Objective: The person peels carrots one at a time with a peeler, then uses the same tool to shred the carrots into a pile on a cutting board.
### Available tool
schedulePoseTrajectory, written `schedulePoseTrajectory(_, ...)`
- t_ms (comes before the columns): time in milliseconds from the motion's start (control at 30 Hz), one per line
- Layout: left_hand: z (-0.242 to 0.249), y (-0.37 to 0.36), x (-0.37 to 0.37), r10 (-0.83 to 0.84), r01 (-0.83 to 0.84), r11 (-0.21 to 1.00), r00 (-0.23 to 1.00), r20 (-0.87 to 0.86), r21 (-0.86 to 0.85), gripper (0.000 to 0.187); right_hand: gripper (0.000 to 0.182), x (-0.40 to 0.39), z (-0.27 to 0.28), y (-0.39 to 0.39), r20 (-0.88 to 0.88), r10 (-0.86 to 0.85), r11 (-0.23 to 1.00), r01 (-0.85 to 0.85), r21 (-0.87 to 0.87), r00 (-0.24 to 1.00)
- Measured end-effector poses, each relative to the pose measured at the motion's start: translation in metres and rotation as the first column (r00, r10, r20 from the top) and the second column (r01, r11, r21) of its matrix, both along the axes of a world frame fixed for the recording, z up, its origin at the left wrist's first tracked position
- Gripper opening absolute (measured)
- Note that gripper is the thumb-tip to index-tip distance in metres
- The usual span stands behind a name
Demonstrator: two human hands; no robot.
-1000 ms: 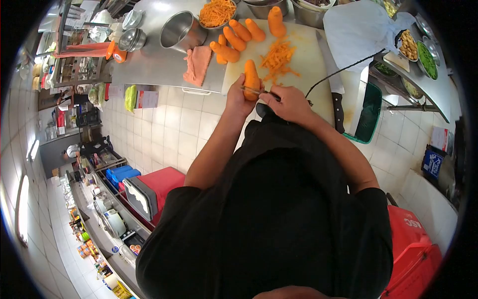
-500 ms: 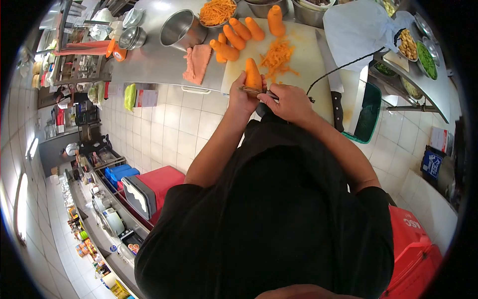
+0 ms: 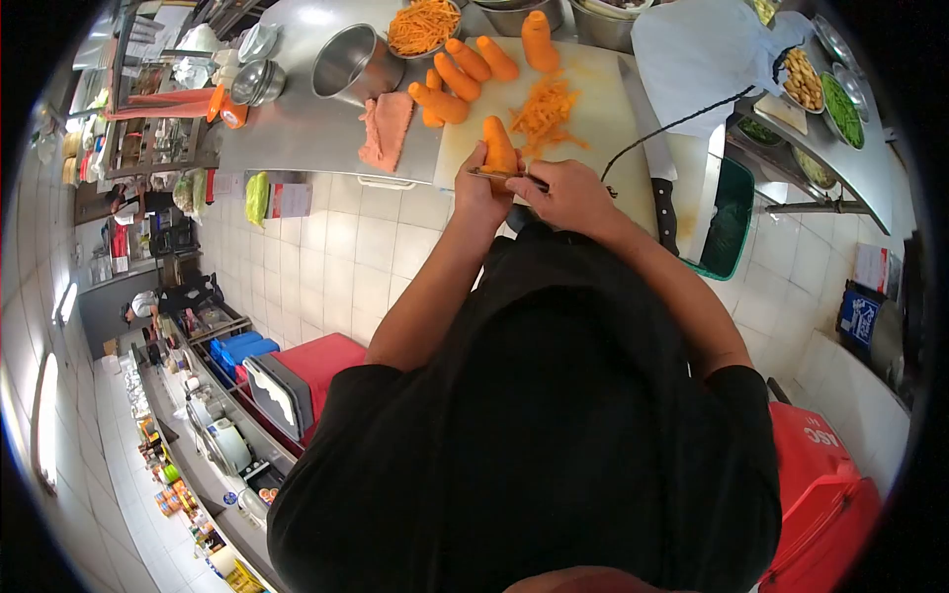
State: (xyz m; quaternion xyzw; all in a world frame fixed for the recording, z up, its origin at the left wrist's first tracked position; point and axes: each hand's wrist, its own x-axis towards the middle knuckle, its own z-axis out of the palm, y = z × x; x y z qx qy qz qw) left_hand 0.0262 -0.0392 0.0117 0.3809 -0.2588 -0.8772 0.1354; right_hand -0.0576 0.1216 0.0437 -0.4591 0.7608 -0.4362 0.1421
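Observation:
My left hand (image 3: 481,193) is closed around a peeled-looking carrot (image 3: 496,143), its tip pointing away from me. In my right hand (image 3: 568,193) is a peeler (image 3: 491,175), whose blade end lies across the carrot close to my left fingers. Both hands are over the near edge of a white cutting board (image 3: 603,124). Just beyond them lies a loose pile of carrot peelings (image 3: 546,107). Several whole carrots (image 3: 459,74) lie at the board's far left, and a single thick carrot (image 3: 539,44) is at its far side.
A knife (image 3: 660,168) lies along the board's right side, beside a green bin (image 3: 727,222). To the left are an orange cloth (image 3: 386,131) and a steel pot (image 3: 354,64). Shredded carrot fills a bowl (image 3: 423,28) behind. A person (image 3: 145,304) stands far left.
The peeler has shifted slightly on the carrot, and my right hand has moved a little with it. The whole view has shifted slightly. Both hands keep their hold.

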Motion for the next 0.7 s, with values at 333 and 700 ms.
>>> schedulePoseTrajectory(333,0.014,-0.002,0.02,-0.206,0.208,0.977,0.978,0.038,-0.04,0.037,0.058,-0.051,-0.044,-0.031,0.161,-0.076,0.964,0.031,0.262,0.984)
schedulePoseTrajectory(700,0.015,-0.005,0.018,-0.012,0.013,1.0,0.999,0.04,-0.006,0.043,0.05,-0.013,-0.027,-0.012,0.329,-0.145,0.989,0.123,0.086,0.933)
